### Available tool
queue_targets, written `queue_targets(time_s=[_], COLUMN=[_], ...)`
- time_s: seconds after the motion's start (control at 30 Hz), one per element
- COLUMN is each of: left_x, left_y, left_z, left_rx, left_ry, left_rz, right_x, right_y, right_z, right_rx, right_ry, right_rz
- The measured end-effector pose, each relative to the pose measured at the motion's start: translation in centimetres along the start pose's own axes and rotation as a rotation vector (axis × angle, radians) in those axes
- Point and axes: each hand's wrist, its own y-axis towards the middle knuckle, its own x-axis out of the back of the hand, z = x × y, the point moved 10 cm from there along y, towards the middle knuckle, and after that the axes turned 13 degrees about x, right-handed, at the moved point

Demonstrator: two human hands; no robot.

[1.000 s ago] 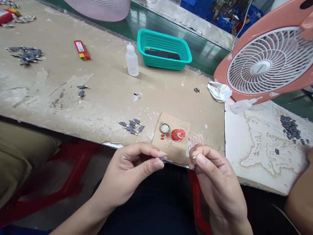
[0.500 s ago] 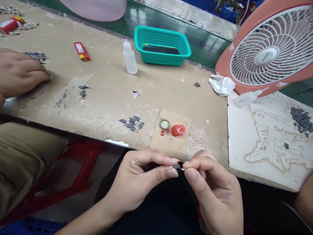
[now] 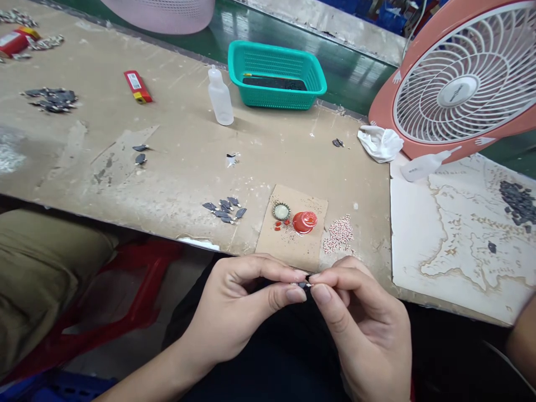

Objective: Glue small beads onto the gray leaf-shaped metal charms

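Observation:
My left hand (image 3: 238, 307) and my right hand (image 3: 360, 318) meet in front of the table edge, fingertips nearly touching. Between them is a small dark leaf-shaped piece (image 3: 302, 285), pinched by my left finger and thumb. My right fingertips hold a tiny white bead (image 3: 310, 285) against its end, and the fingers hide most of both. Just beyond my hands lies a cardboard square (image 3: 292, 228) with a crimped bottle cap (image 3: 281, 211) and a red plastic cap (image 3: 304, 222) on it. Pink beads (image 3: 338, 234) and several dark leaf pieces (image 3: 224, 211) lie on either side.
A worn tan tabletop (image 3: 176, 167) holds a teal basket (image 3: 276, 75), a dropper bottle (image 3: 220, 96), a red lighter (image 3: 137, 86), and a dark pile (image 3: 51, 99). A coral fan (image 3: 458, 89) stands at right, behind a white cloth (image 3: 379, 143) and a stained sheet (image 3: 456, 251). A co-worker's forearm (image 3: 523, 340) shows at the right edge.
My hands have come together, bringing the bead to the dark piece. A co-worker's hand, seen at the far left half a second ago, has gone from view.

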Motion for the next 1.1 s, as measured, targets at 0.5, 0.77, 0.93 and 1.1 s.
queue_targets(time_s=[0.5,0.77,0.93,1.1], left_x=[-0.2,-0.4,-0.4,0.0], left_y=[-0.2,-0.6,-0.7,-0.2], left_z=[-0.8,-1.4,-0.9,-0.7], left_rx=[-0.079,-0.169,-0.171,-0.173], left_ry=[0.071,0.118,0.156,0.206], left_rz=[-0.064,-0.080,-0.068,-0.072], right_x=[0.4,0.0,-0.2,-0.6], right_y=[0.1,0.3,0.3,0.3], right_z=[0.4,0.9,0.4,-0.4], right_rx=[0.052,0.092,0.088,0.046], right_ry=[-0.076,-0.102,-0.102,-0.041], right_rz=[-0.010,0.023,0.077,0.119])
